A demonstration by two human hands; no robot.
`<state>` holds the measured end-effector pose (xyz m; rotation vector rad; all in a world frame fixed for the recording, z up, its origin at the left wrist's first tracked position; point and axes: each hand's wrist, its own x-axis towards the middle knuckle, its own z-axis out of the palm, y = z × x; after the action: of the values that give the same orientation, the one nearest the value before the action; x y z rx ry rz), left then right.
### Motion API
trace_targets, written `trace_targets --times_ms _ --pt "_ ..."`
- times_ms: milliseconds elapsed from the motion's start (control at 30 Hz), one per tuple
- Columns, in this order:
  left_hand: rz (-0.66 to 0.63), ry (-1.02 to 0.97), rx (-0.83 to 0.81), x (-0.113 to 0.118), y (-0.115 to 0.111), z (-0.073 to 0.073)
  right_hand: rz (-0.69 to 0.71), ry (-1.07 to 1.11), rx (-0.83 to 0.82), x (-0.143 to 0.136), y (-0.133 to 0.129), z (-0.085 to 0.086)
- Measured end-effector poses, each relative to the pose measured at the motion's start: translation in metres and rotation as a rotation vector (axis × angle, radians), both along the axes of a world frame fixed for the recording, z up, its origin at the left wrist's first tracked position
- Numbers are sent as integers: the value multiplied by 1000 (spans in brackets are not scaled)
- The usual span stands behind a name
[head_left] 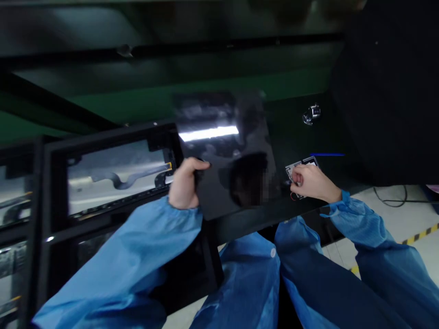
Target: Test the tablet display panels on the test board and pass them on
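Observation:
My left hand (185, 185) grips the left edge of a glossy black flat panel (219, 183), its thumb on the front face. The panel looks like a display screen, held tilted up and mirroring a bright strip light and a dark round shape. My right hand (310, 182) is closed in a pinch over a small black-and-white printed card (291, 169) on the dark bench. What its fingertips hold, if anything, is hidden. A thin red loop shows beneath them. Beyond the card lie a blue stick (327, 154) and a small shiny metal object (312, 113).
On the left, a black divided tray (46, 196) holds silvery panels with a grey ribbon cable (126, 180). A dark bar runs across the back above the bench. A black covering (394, 91) stands at the right. Cable and yellow-black tape (421, 235) lie on the floor.

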<state>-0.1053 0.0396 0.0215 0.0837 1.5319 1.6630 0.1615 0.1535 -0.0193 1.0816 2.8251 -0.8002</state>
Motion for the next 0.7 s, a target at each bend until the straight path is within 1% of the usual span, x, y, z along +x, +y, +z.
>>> trace_targets --times_ms 33,67,100,133,167,200,233,267,300,333,367,433,500,533,600,667,700 --pt "80 123 94 -11 6 11 3 31 -65 2 6 2" --pt "155 307 195 -23 13 22 -9 81 -113 3 15 5" --pt "195 537 280 -36 22 30 -45 156 -109 3 27 7" --pt "186 780 328 -49 31 37 -100 245 -37 3 42 9" --pt "107 1020 323 -62 42 40 -171 332 99 2 59 9" --pt "-19 1236 273 -74 54 40 -251 407 276 0 78 8" --pt "-164 1411 200 -85 67 37 -315 437 443 -2 97 5" --pt "-346 1564 115 -95 82 30 -354 426 546 -5 115 0" --pt "-476 1684 8 -104 96 22 -372 392 592 -8 130 -6" --pt "-556 1753 -114 -112 111 11 -370 356 599 -11 142 -13" --pt "-643 1780 -211 -120 125 1 -363 329 591 -13 152 -20" --pt "-793 1771 -358 -136 149 -19 -347 302 580 -17 161 -32" --pt "-829 1755 -423 -150 166 -32 -352 295 598 -18 161 -40" --pt "-828 1747 -443 -155 173 -35 -362 293 612 -18 160 -43" --pt "-816 1728 -475 -162 181 -37 -389 300 642 -19 159 -47" --pt "-814 1684 -512 -165 186 -31 -410 310 669 -19 160 -51" --pt "-816 1654 -527 -165 188 -25 -410 320 682 -19 162 -53"
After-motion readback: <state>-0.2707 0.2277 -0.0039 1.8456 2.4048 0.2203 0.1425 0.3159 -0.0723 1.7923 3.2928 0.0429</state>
